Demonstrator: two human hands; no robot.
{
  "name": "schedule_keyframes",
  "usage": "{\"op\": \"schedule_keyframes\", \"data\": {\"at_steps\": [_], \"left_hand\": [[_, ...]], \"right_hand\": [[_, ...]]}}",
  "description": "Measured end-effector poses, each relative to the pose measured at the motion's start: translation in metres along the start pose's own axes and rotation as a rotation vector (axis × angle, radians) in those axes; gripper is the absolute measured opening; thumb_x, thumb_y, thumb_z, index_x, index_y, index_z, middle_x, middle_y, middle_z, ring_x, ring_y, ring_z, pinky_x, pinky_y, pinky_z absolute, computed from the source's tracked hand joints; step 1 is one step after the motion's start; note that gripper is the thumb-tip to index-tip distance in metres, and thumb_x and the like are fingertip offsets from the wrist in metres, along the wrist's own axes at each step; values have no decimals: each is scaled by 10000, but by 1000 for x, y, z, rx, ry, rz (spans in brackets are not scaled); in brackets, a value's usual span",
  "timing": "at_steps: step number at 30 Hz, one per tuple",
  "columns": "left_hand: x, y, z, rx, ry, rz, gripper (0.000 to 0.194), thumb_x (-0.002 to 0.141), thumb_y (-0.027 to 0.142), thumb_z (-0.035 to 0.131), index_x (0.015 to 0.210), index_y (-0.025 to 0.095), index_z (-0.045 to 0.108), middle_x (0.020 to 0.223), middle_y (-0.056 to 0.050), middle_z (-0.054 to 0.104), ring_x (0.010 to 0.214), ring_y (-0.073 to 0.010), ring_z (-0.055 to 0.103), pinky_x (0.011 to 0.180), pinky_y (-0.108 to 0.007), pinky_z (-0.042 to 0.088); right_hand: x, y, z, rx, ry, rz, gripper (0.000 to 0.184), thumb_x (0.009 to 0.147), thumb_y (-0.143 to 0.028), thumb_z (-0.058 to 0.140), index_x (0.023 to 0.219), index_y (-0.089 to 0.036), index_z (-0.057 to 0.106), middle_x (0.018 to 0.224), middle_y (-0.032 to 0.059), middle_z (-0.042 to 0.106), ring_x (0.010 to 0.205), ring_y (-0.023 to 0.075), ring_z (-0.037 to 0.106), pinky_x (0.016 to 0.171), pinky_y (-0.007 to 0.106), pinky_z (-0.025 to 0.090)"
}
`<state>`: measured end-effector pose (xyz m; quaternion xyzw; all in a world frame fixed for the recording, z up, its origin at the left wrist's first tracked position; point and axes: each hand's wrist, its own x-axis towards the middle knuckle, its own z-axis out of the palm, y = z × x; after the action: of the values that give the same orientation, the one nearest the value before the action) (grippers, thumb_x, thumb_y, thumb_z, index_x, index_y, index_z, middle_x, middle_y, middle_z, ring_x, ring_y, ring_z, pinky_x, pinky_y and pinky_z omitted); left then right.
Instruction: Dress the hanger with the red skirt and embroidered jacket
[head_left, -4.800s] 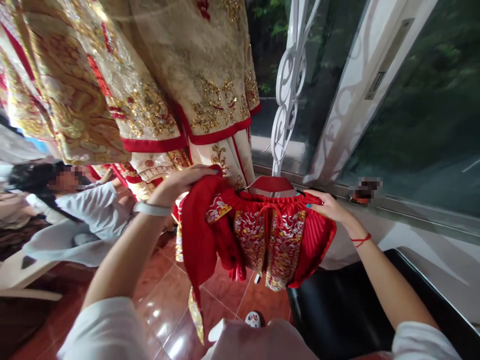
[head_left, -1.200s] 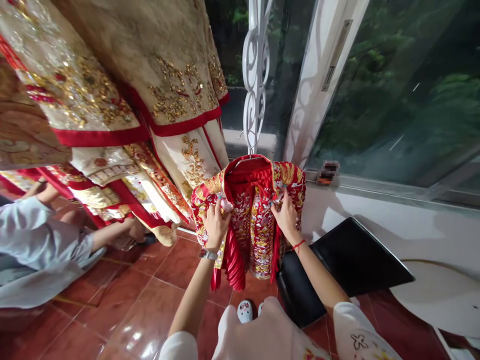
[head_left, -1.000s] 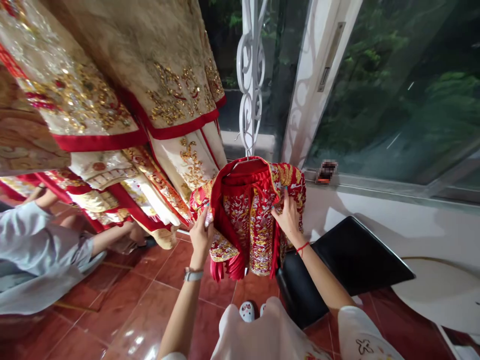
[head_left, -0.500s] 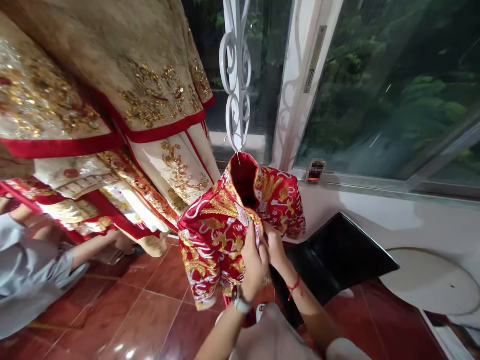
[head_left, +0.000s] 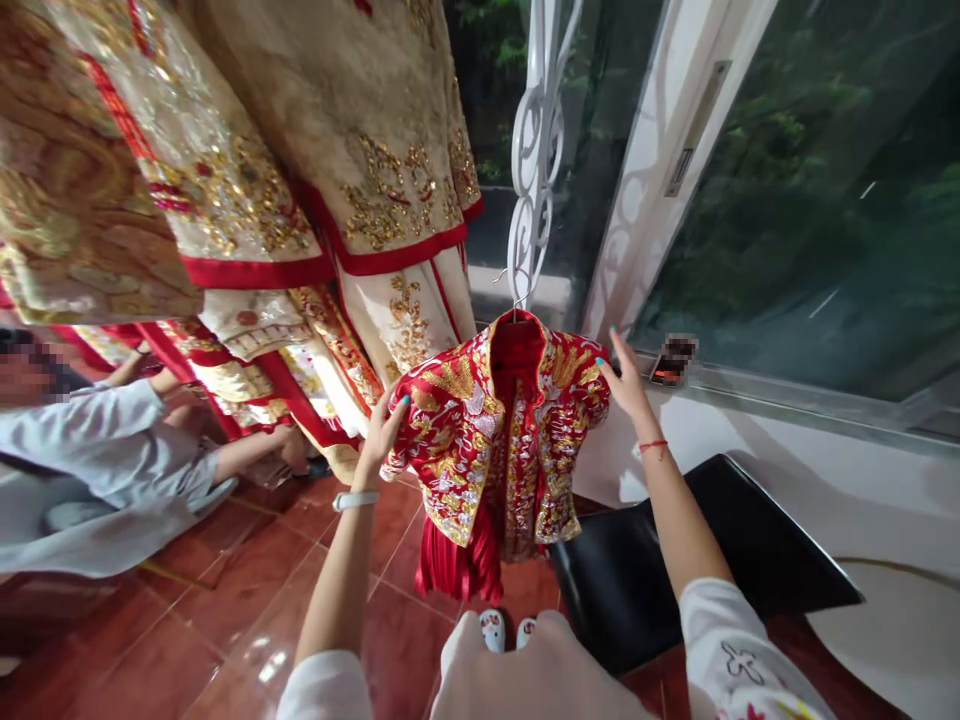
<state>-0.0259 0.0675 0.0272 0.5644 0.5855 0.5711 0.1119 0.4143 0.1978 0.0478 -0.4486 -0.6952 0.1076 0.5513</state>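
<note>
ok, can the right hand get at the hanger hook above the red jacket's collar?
Probably yes: the right hand is open beside the jacket's shoulder, and the hook shows above the collar, nothing visible between.

Your forearms reach forward, well apart. Your left hand [head_left: 386, 425] curls its fingers inward; your right hand [head_left: 624, 378] is open, thumb and forefinger spread.

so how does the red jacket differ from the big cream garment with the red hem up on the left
The red jacket is embroidered nearly all over, while the cream garment has broad plain areas, with its gold work mostly near the hem. The red jacket shows its collar and open front; the cream garment runs out of view at the top. Both carry gold decoration.
</note>
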Motion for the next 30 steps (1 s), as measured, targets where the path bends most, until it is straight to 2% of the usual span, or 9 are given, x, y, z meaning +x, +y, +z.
{"op": "schedule_keyframes", "data": {"at_steps": [3, 6, 9, 12, 16, 19, 23, 26, 30], "left_hand": [[18, -2, 2, 101, 78, -15, 461, 877, 531, 551, 1133, 162, 653, 1090, -123, 670, 1058, -281, 619, 996, -452, 493], [27, 20, -2, 211, 213, 75, 392, 901, 491, 545, 1089, 174, 679, 1068, -107, 640, 1045, -272, 601, 985, -427, 480], [30, 37, 5, 275, 334, 115, 364, 935, 477, 528, 1116, 203, 686, 1109, -99, 602, 1095, -274, 572, 1008, -425, 456], [28, 25, 29, 275, 378, 2, 423, 973, 502, 434, 1127, 192, 676, 1084, -119, 587, 1089, -299, 562, 1014, -492, 444], [17, -13, 49, 204, 296, -137, 507, 990, 529, 342, 1153, 159, 647, 1083, -148, 581, 1110, -314, 554, 1038, -566, 420], [7, -22, 34, 203, 249, -110, 527, 948, 563, 467, 1257, 159, 606, 1180, -159, 562, 1130, -303, 561, 1054, -558, 430], [16, -5, 10, 226, 248, 113, 647, 852, 572, 630, 1365, 188, 549, 1336, -169, 531, 1272, -315, 514, 1125, -509, 400], [45, 12, 10, 170, 28, 187, 582, 855, 577, 596, 1283, 182, 611, 1232, -136, 638, 1248, -309, 551, 1112, -468, 418], [71, 22, 17, 126, -150, 58, 516, 921, 578, 433, 1017, 150, 706, 882, -86, 701, 932, -273, 659, 880, -388, 533]], "right_hand": [[36, 11, 11, 65, -72, 97, 407, 891, -452, 575, 1079, -124, 725, 1158, 179, 728, 1095, 285, 656, 1045, 485, 483], [56, 18, -2, 70, -35, 120, 330, 884, -407, 588, 871, -110, 731, 971, 162, 756, 921, 255, 678, 926, 417, 523], [60, 25, -14, 104, 17, 129, 308, 907, -362, 554, 846, -104, 710, 916, 132, 744, 878, 199, 650, 858, 335, 508], [46, 35, -1, 118, 2, 208, 360, 937, -404, 501, 746, -137, 649, 753, 75, 698, 777, 180, 615, 777, 323, 523], [12, 45, 17, 90, 24, 235, 457, 977, -496, 386, 834, -158, 657, 853, 102, 719, 885, 236, 656, 886, 412, 550], [-13, 47, 0, 43, 65, 141, 477, 963, -527, 447, 1198, -161, 643, 1275, 165, 667, 1206, 260, 607, 1099, 470, 448], [-29, 49, -25, 84, -43, 122, 659, 893, -569, 592, 1443, -219, 499, 1508, 153, 516, 1369, 269, 511, 1155, 489, 401], [-11, 55, -23, 191, -175, 158, 661, 844, -622, 630, 1347, -193, 603, 1407, 156, 613, 1293, 293, 576, 1102, 492, 459], [28, 61, -22, 217, -461, 274, 537, 849, -644, 606, 1052, -165, 739, 1024, 129, 767, 1014, 306, 684, 912, 504, 570]]}}
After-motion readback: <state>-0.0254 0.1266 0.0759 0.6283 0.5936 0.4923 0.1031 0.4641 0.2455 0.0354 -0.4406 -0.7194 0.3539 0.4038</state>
